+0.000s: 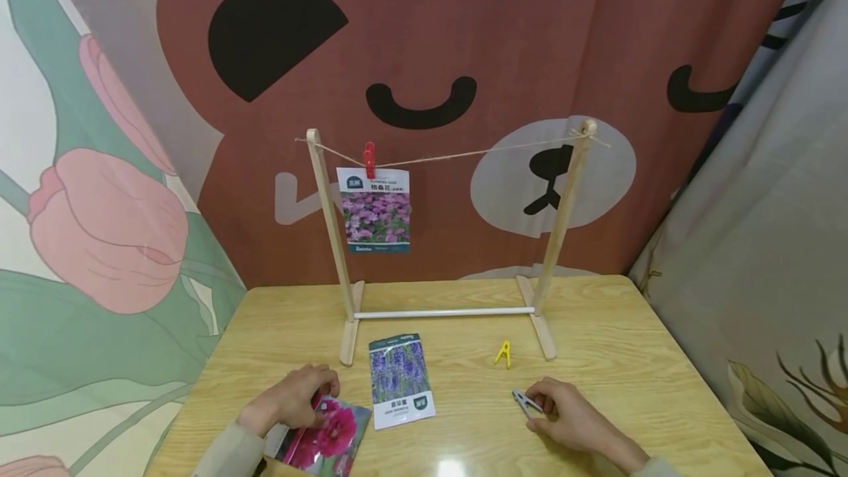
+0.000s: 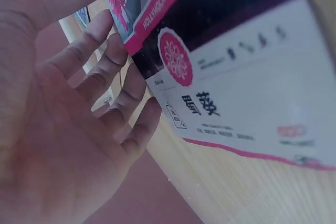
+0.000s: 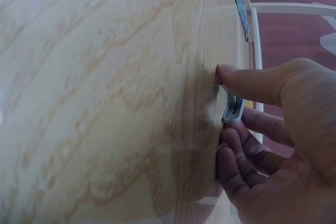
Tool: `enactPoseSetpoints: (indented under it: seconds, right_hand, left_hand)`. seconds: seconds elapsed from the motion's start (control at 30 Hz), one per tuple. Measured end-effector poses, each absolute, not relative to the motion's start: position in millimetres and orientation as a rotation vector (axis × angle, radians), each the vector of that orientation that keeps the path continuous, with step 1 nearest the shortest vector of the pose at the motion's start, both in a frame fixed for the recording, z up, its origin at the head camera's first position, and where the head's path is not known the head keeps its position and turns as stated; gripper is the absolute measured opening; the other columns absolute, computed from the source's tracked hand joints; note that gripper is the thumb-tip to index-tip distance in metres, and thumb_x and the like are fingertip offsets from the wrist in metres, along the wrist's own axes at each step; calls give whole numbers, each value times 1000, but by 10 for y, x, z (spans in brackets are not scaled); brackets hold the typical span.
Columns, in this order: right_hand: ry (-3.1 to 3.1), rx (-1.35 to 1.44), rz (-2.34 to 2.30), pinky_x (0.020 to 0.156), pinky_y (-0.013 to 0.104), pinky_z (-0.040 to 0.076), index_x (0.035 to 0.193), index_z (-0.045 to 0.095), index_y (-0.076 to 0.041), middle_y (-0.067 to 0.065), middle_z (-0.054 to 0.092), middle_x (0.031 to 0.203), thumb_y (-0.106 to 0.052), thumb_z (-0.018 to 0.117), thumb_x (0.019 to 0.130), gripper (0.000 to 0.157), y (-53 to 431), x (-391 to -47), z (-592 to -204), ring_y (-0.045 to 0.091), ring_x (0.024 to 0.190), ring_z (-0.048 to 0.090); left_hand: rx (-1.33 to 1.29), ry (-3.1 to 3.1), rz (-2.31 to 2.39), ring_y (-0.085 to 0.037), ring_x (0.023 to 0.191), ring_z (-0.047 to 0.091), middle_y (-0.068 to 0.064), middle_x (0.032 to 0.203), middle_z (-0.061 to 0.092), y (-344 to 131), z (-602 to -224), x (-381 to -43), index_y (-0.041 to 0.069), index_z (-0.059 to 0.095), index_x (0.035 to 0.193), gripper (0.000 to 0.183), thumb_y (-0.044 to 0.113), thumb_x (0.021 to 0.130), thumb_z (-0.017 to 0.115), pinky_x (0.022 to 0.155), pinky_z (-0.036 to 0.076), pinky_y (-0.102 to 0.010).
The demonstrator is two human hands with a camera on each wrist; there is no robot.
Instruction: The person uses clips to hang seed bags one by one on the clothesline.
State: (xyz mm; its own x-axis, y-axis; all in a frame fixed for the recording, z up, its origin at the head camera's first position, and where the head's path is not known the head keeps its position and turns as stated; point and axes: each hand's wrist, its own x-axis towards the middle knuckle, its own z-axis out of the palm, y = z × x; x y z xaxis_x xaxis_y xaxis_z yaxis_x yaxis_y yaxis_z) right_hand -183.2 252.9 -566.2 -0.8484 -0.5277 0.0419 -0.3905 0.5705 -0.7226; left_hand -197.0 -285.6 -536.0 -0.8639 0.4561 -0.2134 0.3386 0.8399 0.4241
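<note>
At the near left, my left hand (image 1: 294, 400) pinches the edge of a pink hollyhock seed packet (image 1: 336, 429), which is tilted off the table in the left wrist view. Its printed label reads HOLLYHOCK, with the thumb over one edge and the other fingers along the side. My right hand (image 1: 563, 414) holds a grey clothespin (image 1: 526, 402) between thumb and fingers, low at the tabletop. Just beyond it lies a yellow clothespin (image 1: 503, 354). A lavender seed packet (image 1: 400, 381) lies flat between the hands, its print upside down.
Behind stands a wooden frame (image 1: 329, 227) with a white crossbar (image 1: 444, 312) and a string (image 1: 464, 154) tied between its posts. A red clothespin (image 1: 369, 159) fixes a purple-flower seed packet (image 1: 376, 216) to the string's left part. A patterned curtain hangs behind the table (image 1: 616, 344).
</note>
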Motion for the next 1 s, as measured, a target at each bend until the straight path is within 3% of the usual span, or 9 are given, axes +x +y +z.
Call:
enactPoseSetpoints:
  seconds: [0.33, 0.6, 0.87, 1.0]
  right_hand:
    - [2598, -779, -1162, 68, 24, 50, 116, 72, -2, -1, 66, 99, -18, 86, 91, 33, 2547, -1844, -5659, 5, 82, 55]
    - [2554, -762, -1235, 66, 23, 52, 116, 71, 2, 4, 67, 99, -11, 83, 92, 30, 2567, -1867, -5630, 3, 80, 58]
    - [2601, -798, -1249, 67, 23, 55, 117, 71, 1, 4, 69, 100, -5, 82, 91, 28, 2538, -1914, -5560, 2, 81, 61]
    - [2617, -796, -1283, 69, 24, 57, 117, 72, -2, 3, 68, 102, -3, 81, 92, 26, 2520, -1932, -5517, 4, 85, 63]
  left_hand:
    - [527, 2548, 746, -15, 89, 54, 3, 98, 59, -2902, -5330, -1977, 19, 65, 102, 38, 8, 78, 92, 78, 46, -31]
    - [707, 2258, 991, -6, 90, 61, 2, 101, 72, -2996, -5245, -1976, 11, 72, 102, 4, 8, 100, 70, 84, 48, -25]
    - [879, 2142, 1126, -2, 86, 63, -12, 103, 76, -3107, -5139, -1999, 2, 71, 107, 15, 9, 108, 57, 78, 53, -21]
    - [810, 2141, 1183, -4, 86, 65, -10, 105, 77, -3122, -5085, -1973, 2, 70, 111, 14, 6, 108, 56, 73, 56, -22]
